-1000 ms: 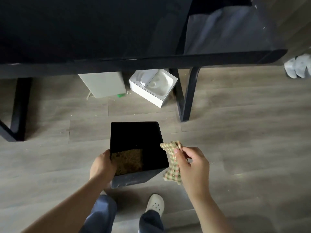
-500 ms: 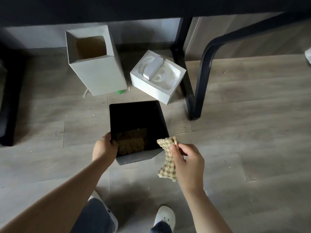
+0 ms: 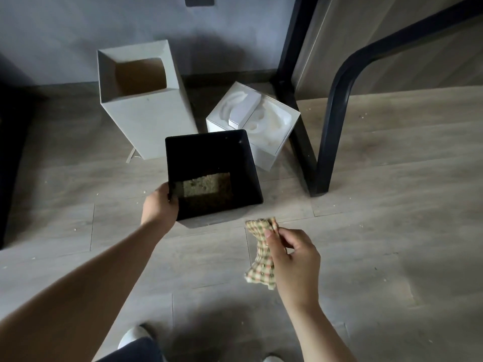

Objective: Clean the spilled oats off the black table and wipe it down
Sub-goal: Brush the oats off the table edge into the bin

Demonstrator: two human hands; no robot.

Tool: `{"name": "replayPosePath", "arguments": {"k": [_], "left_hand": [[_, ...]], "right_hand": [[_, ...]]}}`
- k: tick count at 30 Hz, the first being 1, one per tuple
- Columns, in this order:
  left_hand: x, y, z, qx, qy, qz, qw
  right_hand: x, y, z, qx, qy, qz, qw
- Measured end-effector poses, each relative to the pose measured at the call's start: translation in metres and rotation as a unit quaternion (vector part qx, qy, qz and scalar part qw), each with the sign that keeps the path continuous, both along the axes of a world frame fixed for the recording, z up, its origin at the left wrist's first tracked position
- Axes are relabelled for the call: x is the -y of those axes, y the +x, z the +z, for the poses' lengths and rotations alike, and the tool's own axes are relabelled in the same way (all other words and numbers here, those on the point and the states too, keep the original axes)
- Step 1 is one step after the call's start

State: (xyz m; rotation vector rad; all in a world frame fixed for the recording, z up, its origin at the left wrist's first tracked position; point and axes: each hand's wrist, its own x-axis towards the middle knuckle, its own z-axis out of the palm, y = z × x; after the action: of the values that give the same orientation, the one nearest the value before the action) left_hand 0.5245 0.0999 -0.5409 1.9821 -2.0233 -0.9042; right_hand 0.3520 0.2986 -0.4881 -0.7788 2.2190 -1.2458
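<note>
I see the left hand [image 3: 160,205] gripping the near-left rim of the black bin [image 3: 251,163], which stands on the floor with the oats [image 3: 206,185] on its bottom. The bin looks stiff and light; the rim is the good place to hold. The right hand [image 3: 292,257] pinches the soft checked cloth [image 3: 260,250]; probably it bunches easily.

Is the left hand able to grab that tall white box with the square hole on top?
Probably not right away. The left hand is gripping the rim of the black square bin, so it is busy. The tall white cardboard box stands just behind the bin with nothing blocking it, so once the hand lets go it looks reachable.
</note>
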Motion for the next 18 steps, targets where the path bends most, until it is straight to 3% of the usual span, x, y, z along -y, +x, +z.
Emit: {"name": "replayPosePath", "arguments": {"k": [10,18], "left_hand": [[-0.005,-0.005,0.025,0.008,0.051,-0.025,0.998],[-0.069,0.006,0.181,0.04,0.086,-0.191,0.977]], "right_hand": [[-0.006,0.012,0.019,0.006,0.009,0.0,1.0],[-0.049,0.012,0.142,0.021,0.023,0.001,1.0]]}}
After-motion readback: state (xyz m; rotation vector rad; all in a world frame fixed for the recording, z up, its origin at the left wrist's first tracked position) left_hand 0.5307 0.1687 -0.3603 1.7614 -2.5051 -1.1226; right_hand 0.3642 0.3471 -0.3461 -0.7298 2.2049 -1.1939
